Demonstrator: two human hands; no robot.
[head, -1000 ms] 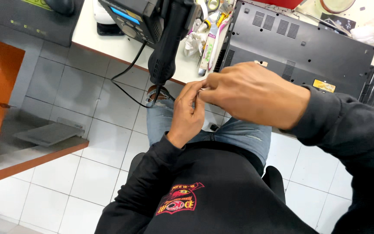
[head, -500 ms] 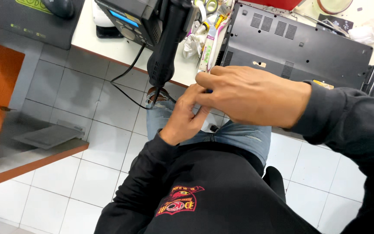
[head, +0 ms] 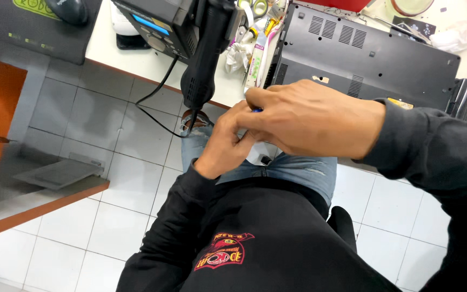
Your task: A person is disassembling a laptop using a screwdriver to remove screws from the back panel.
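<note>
Both hands meet over the lap: the right hand (head: 314, 121) pinches a small blue-tipped item (head: 257, 110), mostly hidden; the left hand (head: 225, 143) curls closed beneath it, its grip's contents unclear.

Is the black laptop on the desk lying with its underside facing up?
Yes, the black laptop shows its vented bottom panel facing up on the white desk, beyond the right hand and left hand.

Bright, even indoor light, soft shadows, slight motion blur, tilted wide-angle view.
</note>
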